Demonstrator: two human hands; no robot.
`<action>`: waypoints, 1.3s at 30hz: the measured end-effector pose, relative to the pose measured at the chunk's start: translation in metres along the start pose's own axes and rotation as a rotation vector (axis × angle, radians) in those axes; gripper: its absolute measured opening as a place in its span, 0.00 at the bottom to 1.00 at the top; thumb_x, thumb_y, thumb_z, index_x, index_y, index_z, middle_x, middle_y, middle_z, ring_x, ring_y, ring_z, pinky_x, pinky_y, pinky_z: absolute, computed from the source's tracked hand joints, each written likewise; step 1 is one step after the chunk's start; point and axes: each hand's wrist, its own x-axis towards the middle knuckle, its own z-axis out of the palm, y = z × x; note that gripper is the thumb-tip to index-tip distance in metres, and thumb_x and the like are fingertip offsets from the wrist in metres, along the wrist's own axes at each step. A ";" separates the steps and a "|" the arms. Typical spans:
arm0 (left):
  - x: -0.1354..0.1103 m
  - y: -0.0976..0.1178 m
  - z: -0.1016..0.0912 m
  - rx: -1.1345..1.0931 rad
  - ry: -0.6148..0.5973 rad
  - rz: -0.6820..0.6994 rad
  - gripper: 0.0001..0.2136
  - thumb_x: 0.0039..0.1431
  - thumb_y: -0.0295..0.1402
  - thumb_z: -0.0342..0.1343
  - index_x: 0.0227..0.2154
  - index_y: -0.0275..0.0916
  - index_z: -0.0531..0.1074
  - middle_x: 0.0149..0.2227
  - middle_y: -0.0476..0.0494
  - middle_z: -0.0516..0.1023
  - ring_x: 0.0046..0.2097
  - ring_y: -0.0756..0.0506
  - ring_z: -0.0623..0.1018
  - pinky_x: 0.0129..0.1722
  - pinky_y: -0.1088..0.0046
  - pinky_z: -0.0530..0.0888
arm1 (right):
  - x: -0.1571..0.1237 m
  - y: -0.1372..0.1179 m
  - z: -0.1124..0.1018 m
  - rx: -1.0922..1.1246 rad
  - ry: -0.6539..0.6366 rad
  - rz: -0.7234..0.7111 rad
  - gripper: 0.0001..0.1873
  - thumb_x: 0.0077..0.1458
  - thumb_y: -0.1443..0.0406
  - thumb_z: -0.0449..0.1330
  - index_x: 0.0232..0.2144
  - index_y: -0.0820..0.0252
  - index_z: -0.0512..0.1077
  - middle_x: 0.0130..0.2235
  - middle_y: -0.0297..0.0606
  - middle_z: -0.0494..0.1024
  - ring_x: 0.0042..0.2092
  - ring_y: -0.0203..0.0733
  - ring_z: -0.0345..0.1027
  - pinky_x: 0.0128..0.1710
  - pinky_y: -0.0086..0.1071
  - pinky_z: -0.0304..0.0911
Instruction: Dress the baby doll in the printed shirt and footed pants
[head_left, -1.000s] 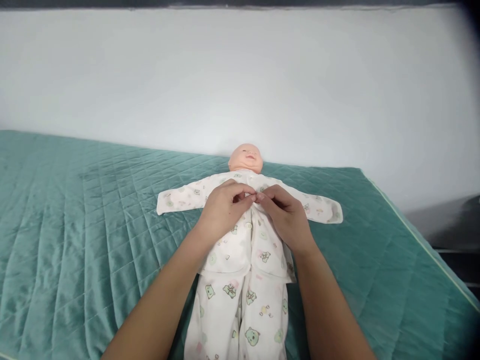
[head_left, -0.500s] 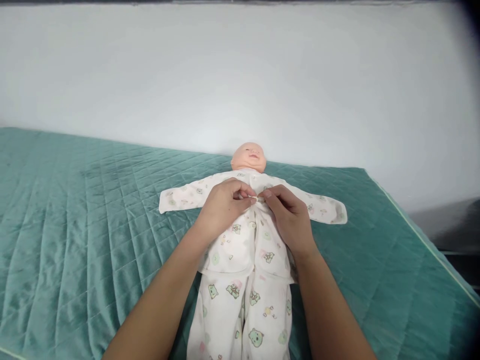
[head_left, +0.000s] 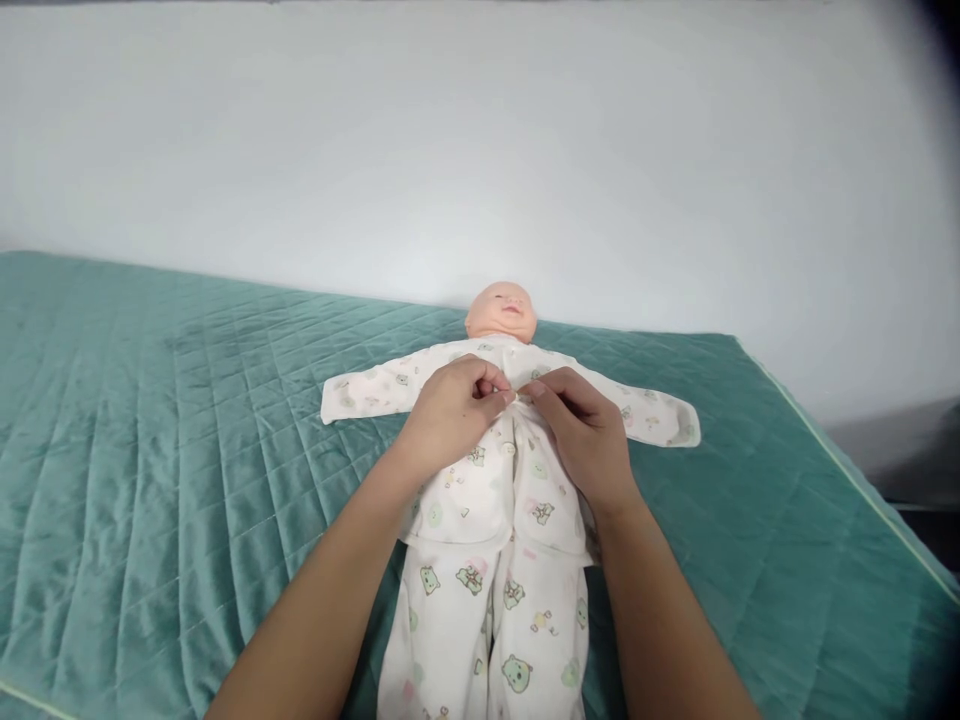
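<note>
A baby doll (head_left: 501,310) lies on its back, dressed in a white printed jacket (head_left: 465,505) and matching trousers (head_left: 442,620). At the chest, my left hand (head_left: 461,405) pinches the jacket's front edge between thumb and fingers. From the other side, my right hand (head_left: 581,425) pinches the opposite front edge, its fingertips almost meeting the left ones. Whatever small fastening lies between the fingertips is mostly hidden. Below the hands the two front edges run side by side, with a small button (head_left: 508,448) showing. Both sleeves stretch out sideways.
A green quilted cover (head_left: 187,430) spreads under the doll, with a pale piped edge (head_left: 847,460) on the right. Behind the doll's head rises a plain white wall (head_left: 450,150). Something dark (head_left: 926,460) stands beyond the right edge.
Both hands keep their pinch at the jacket's chest, with barely any finger movement. The whole view has shifted very slightly.
</note>
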 end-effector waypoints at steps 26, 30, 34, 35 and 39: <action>-0.015 0.006 -0.017 -0.164 -0.166 0.018 0.07 0.61 0.37 0.56 0.33 0.39 0.73 0.27 0.52 0.69 0.28 0.53 0.67 0.26 0.76 0.63 | -0.011 -0.050 -0.015 -0.414 -0.271 0.201 0.16 0.58 0.54 0.62 0.27 0.56 0.65 0.26 0.30 0.69 0.28 0.36 0.59 0.28 0.32 0.54; -0.023 0.009 -0.023 -0.008 -0.276 0.096 0.08 0.62 0.37 0.54 0.31 0.39 0.73 0.29 0.51 0.71 0.30 0.52 0.68 0.29 0.75 0.65 | -0.026 -0.071 -0.007 -0.814 -0.355 0.259 0.14 0.54 0.59 0.63 0.29 0.55 0.61 0.30 0.32 0.70 0.26 0.36 0.55 0.25 0.32 0.48; -0.029 0.006 -0.024 0.064 -0.335 0.127 0.04 0.59 0.34 0.57 0.32 0.40 0.74 0.34 0.49 0.73 0.33 0.51 0.70 0.32 0.74 0.68 | -0.035 -0.073 0.002 -0.886 -0.346 0.255 0.08 0.57 0.65 0.56 0.30 0.55 0.58 0.34 0.34 0.70 0.27 0.37 0.56 0.26 0.32 0.48; -0.031 0.004 -0.023 0.078 -0.325 0.141 0.03 0.57 0.33 0.58 0.32 0.40 0.74 0.35 0.49 0.73 0.33 0.51 0.70 0.32 0.75 0.68 | -0.035 -0.072 0.002 -0.861 -0.345 0.242 0.08 0.57 0.66 0.55 0.29 0.55 0.58 0.33 0.33 0.69 0.28 0.37 0.56 0.27 0.32 0.48; -0.037 -0.004 -0.016 0.092 -0.242 0.210 0.01 0.56 0.30 0.59 0.32 0.40 0.75 0.37 0.49 0.72 0.33 0.52 0.69 0.33 0.75 0.67 | -0.034 -0.064 -0.008 -0.653 -0.359 0.218 0.11 0.57 0.66 0.55 0.25 0.56 0.57 0.27 0.30 0.65 0.27 0.35 0.55 0.27 0.32 0.48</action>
